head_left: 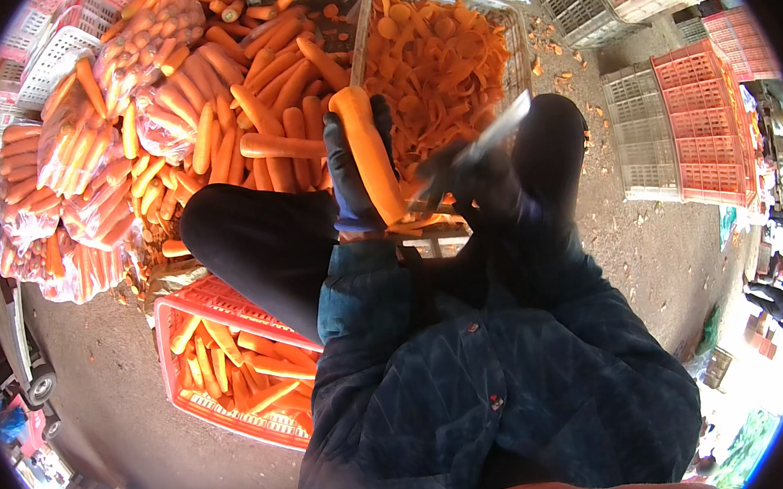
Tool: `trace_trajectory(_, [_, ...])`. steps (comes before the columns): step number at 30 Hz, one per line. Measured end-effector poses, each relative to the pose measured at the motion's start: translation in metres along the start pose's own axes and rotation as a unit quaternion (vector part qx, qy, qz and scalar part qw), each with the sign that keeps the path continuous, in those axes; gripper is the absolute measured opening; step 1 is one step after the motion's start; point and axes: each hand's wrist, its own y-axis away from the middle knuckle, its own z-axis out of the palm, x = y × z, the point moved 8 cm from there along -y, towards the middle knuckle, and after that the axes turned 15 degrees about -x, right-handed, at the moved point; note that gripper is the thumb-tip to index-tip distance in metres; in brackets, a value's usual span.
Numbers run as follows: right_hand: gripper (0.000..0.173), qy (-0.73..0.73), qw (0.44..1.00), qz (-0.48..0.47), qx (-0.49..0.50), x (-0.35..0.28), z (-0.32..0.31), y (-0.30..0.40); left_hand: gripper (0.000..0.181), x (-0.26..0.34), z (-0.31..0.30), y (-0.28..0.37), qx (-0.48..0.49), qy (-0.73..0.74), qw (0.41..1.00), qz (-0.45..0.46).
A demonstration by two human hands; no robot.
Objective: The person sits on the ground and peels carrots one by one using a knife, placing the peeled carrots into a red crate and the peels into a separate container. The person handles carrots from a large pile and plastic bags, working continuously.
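Note:
My left hand [347,171], in a dark glove with a blue cuff, grips a thick orange carrot [367,152] that stands nearly upright, its cut end up. Blurred by motion, my right hand [487,177] is also gloved and holds a bladed tool [498,123]; its bright blade points up and right, apart from the carrot. The tool's exact kind cannot be made out. Beyond both hands is a pale plastic crate [519,45] filled with carrot peelings and round slices [435,66]. Loose whole carrots [283,128] are heaped just left of my left hand.
A red plastic crate [166,355] of carrots stands beside my left knee. Clear bags of carrots [80,156] are piled at the left. Grey and red crates [702,126] stand at the right. Scraps dot the concrete floor [636,244]. A vehicle wheel [42,388] shows far left.

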Motion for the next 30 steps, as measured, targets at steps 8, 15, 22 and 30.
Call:
trace_trajectory(8, [0.018, 0.047, 0.999, 0.026, 0.002, -0.004, -0.002, -0.033, 0.055, -0.017, -0.012, 0.012, -0.003, -0.165, 0.984, -0.071])
trace_trajectory(15, [0.019, 0.090, 0.954, 0.050, 0.282, 0.019, -0.169, -0.066, 0.052, -0.035, 0.024, 0.021, -0.030, -0.057, 0.995, -0.079])
trace_trajectory(22, [0.021, -0.066, 0.990, -0.013, -0.122, 0.015, 0.030, 0.001, 0.055, -0.011, 0.007, 0.011, 0.008, -0.038, 0.999, -0.019])
trace_trajectory(30, [0.019, 0.013, 0.989, 0.043, -0.140, 0.019, -0.006, -0.047, 0.054, -0.023, -0.018, 0.011, -0.007, -0.209, 0.967, -0.142])
